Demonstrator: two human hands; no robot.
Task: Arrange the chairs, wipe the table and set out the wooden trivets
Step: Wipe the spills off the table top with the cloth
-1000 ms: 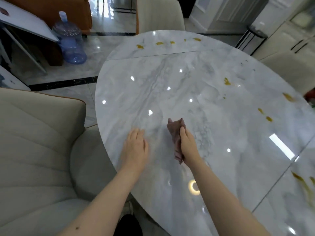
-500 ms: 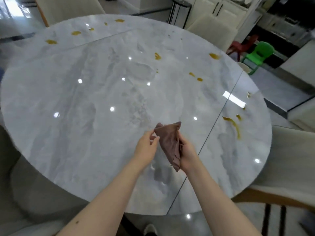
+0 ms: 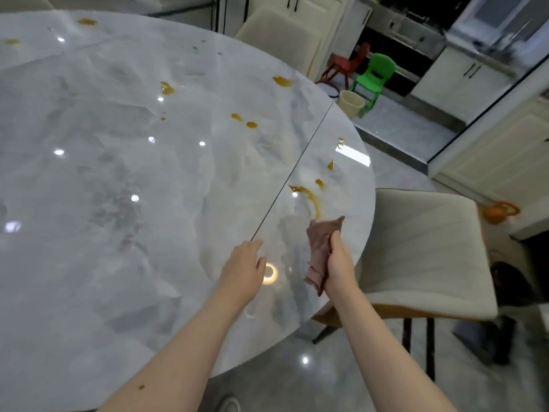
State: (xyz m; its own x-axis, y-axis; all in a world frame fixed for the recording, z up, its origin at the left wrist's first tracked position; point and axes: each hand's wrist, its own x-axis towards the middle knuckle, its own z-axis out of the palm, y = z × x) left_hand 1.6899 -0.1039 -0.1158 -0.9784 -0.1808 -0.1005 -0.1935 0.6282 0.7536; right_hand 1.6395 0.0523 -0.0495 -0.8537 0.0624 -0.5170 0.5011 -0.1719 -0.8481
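While right hand (image 3: pixel 338 263) fingers grip cloth (image 3: pixel 319 248), left hand (image 3: pixel 245 267) loosely open: stains (image 3: pixel 309 194) all over table (image 3: pixel 118 263), no trivets.

Your two bare forearms reaching forward over the table (image 3: pixel 118 203), your left hand (image 3: pixel 243 264) palm down, fingers straight and relaxed above the tabletop, your right hand (image 3: pixel 337 260) nearer the table's edge, fingers curled, gripping a bunched cloth (image 3: pixel 319 245)
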